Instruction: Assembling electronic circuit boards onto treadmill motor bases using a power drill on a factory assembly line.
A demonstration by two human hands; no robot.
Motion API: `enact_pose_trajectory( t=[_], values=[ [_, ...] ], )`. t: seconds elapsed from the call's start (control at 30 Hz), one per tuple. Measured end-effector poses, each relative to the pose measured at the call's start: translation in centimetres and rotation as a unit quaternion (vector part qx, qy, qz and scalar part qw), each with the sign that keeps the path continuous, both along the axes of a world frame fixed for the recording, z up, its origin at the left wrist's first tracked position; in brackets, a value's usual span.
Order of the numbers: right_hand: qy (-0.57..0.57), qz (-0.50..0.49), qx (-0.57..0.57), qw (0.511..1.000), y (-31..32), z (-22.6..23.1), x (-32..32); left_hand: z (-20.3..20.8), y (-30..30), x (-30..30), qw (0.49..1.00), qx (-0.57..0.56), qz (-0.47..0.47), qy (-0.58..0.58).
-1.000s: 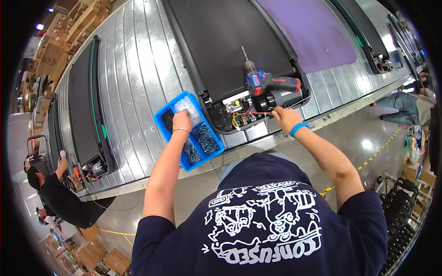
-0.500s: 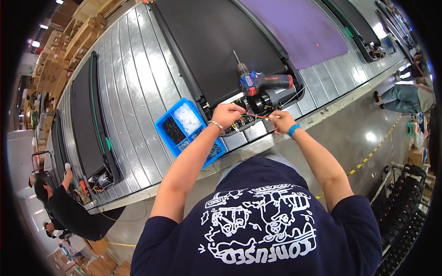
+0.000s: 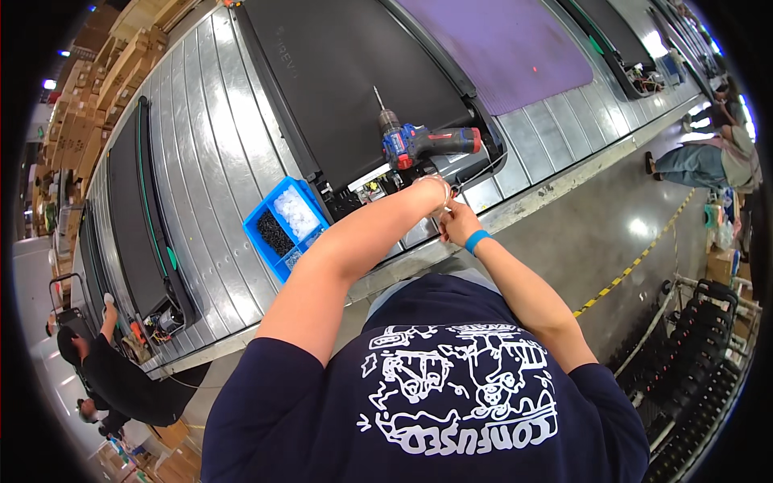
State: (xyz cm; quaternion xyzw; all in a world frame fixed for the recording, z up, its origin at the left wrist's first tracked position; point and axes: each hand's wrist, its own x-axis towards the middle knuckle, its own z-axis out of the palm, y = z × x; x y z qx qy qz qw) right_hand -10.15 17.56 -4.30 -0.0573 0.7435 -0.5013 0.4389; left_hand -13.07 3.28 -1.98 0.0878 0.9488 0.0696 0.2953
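At the near end of a treadmill (image 3: 322,64) with a black belt, my hands are close together beside its exposed motor compartment (image 3: 374,190). My left arm reaches across, and my left hand (image 3: 439,187) is bent at the wrist with its fingers hidden. Just below it, my right hand (image 3: 459,222) has its fingers curled closed; what they pinch is too hidden to make out. A blue and black cordless drill (image 3: 403,145) lies across the treadmill's end, its bit toward the belt. My left forearm partly covers a blue divided tray (image 3: 263,251) holding black screws and white small parts.
Slatted metal conveyor (image 3: 233,145) carries other treadmills (image 3: 133,185) on the left and a purple mat (image 3: 515,56) on the right. One person in black (image 3: 129,370) works at far left; another (image 3: 708,165) stands at right. Racked black parts (image 3: 692,362) fill the lower right.
My left hand has moved right and turned over, close to my right hand. The coloured wires stretched between my hands before are now hidden. The whole view has shifted slightly.
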Motion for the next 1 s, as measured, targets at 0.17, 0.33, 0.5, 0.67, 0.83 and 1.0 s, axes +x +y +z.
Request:
enact_pose_trajectory(
  t=[0.17,0.33,0.5,0.67,0.83,1.0],
  values=[
    [0.306,0.188,0.021,0.933,-0.1,1.0,-3.2,2.5,-3.5,0.9,0.984,0.023,-0.055,-0.167],
    [0.678,0.172,0.121,0.704,-6.6,6.8,-8.5,0.1,-4.2,7.7,0.976,0.128,0.164,0.06],
    [0.556,0.322,0.261,0.721,-11.4,4.1,-11.8,-2.3,-1.3,9.9,0.929,0.054,0.289,0.223],
    [0.425,0.289,0.24,0.823,-8.8,8.3,-9.6,-3.2,-2.0,10.8,0.889,0.14,0.384,0.207],
    [0.433,0.21,-0.003,0.877,1.9,12.0,-3.3,-2.5,-3.8,10.4,0.894,0.212,0.379,0.108],
    [0.321,0.134,0.146,0.926,5.3,15.6,4.2,-2.3,-4.0,10.3,0.909,0.2,0.361,0.058]
  ],
)
